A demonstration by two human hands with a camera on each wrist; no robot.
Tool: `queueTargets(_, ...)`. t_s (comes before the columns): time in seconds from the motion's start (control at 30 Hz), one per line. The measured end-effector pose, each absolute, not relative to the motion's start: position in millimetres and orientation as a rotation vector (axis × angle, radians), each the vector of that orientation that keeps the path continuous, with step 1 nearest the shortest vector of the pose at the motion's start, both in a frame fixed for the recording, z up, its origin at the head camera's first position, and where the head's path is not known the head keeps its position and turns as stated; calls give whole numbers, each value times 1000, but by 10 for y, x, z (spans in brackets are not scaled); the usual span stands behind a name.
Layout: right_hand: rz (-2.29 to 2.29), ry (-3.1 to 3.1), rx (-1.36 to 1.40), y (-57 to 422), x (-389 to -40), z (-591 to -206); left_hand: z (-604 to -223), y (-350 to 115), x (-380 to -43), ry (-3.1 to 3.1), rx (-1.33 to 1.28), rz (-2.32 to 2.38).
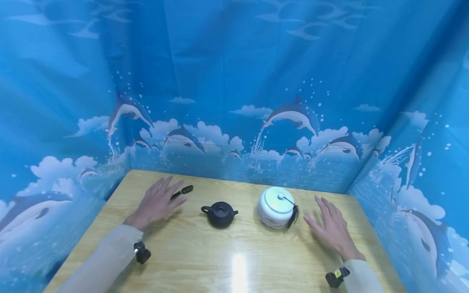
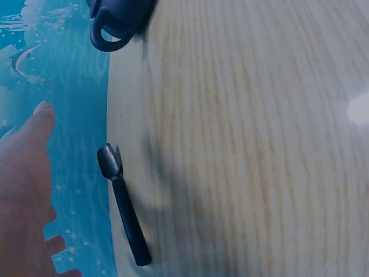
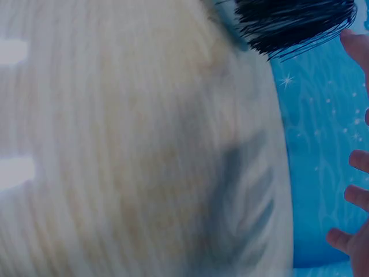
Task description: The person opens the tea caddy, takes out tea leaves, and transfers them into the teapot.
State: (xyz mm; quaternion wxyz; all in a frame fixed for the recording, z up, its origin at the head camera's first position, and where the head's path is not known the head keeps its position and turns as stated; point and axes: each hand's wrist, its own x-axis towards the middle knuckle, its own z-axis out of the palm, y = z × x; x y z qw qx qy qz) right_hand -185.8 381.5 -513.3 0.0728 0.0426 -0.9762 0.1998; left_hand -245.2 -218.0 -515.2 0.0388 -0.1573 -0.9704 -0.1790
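Observation:
My left hand (image 1: 156, 203) hovers with spread fingers over a small black scoop (image 2: 127, 205), holding nothing. In the head view the hand covers part of the scoop's handle. A small dark teapot (image 1: 220, 215) stands right of that hand, its handle to the left and spout to the right. Further right is a white lidded jar (image 1: 275, 207) with a knob on the lid and a black tassel (image 3: 294, 26) hanging down its right side. Just right of the jar my right hand (image 1: 331, 226) is raised, fingers extended, apart from the jar and the tassel.
A light wooden table (image 1: 190, 260) bears these things. Blue curtains (image 1: 227, 81) printed with dolphins enclose its back and sides. Glare (image 1: 239, 272) shines on the tabletop near the front. Each wrist wears a small black camera (image 1: 142, 252).

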Motion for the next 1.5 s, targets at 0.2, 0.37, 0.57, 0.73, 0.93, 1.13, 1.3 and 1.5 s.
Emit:
queueTargets(0.2, 698, -2877, 152, 3723, -1899, -4990, -5073, -2122, -2487, -2971, -488, -591)
queueTargets(0.37, 770, -2815, 175, 3629, -1917, -4855, -5014, -2048, -2504, -2965, -501, -610)
queueTargets(0.57, 787, -2790, 180, 3480, -1948, -4681, -4945, -1963, -2498, -2933, -527, -680)
queueTargets(0.73, 851, -2771, 158, 3320, -1956, -4556, -4901, -1911, -2495, -2933, -545, -706)
queueTargets(0.93, 900, -2724, 193, 3126, -1989, -4476, -4860, -1812, -2525, -2931, -561, -717)
queueTargets(1.13, 952, -2683, 263, 2906, -2049, -4474, -4814, -1727, -2524, -2930, -575, -760)
queueTargets(1.3, 980, -2688, 313, 2710, -2078, -4463, -4792, -1656, -2510, -2918, -600, -794)
queueTargets(1.5, 1007, -2687, 354, 2526, -2102, -4485, -4780, -1572, -2502, -2891, -631, -819)
